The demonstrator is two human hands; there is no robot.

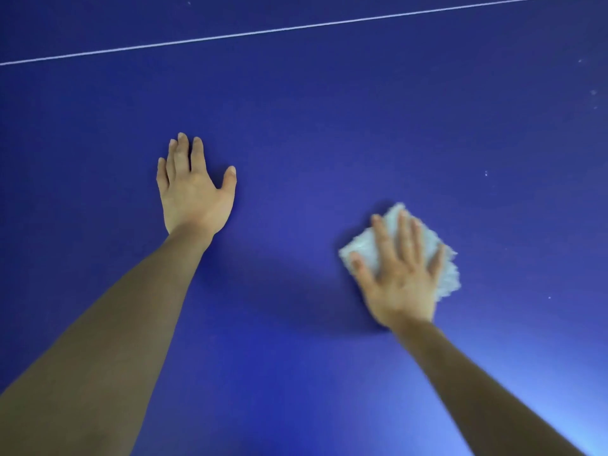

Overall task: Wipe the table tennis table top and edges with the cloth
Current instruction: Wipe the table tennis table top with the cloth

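Note:
The blue table tennis table top (pixel 296 126) fills the whole view. A folded white cloth (pixel 365 246) lies flat on it at the right. My right hand (pixel 399 274) presses down on the cloth with fingers spread, and it looks motion-blurred. My left hand (pixel 192 185) rests flat on the bare table surface to the left, fingers apart, holding nothing. About a hand's width of blue surface separates the two hands.
A thin white line (pixel 296 28) crosses the table at the far side, slanting up to the right. Small pale specks (pixel 486 173) dot the surface at the right. No table edge shows in view.

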